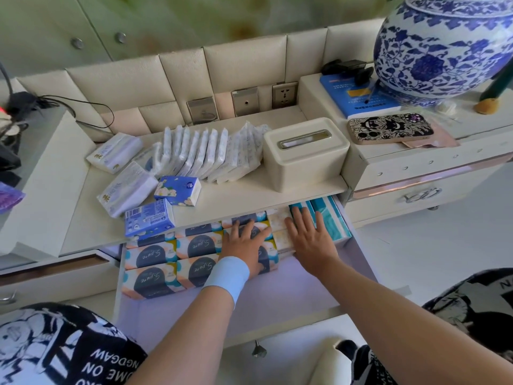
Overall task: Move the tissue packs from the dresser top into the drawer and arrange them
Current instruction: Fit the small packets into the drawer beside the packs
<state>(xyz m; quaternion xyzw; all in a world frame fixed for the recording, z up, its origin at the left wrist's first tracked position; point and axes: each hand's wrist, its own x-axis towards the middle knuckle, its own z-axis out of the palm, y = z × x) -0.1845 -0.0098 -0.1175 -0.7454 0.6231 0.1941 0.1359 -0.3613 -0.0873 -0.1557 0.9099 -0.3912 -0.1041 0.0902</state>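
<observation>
Dresser drawer (277, 304) | left hand (245, 241), right hand (309, 236) | fingers straight (spread) on tissue packs (155, 279)

Both hands, left (245, 240) and right (311, 236), reach forward, palms down, fingers spread flat.

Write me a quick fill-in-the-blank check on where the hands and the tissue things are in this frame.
The left hand and the right hand both lie flat on tissue packs inside the open ____.
The light blue wristband sits on the ____ wrist.
On the dresser top, the cream tissue box stands to the ____ of the row of white packs.
Missing words: drawer; left; right.
</observation>
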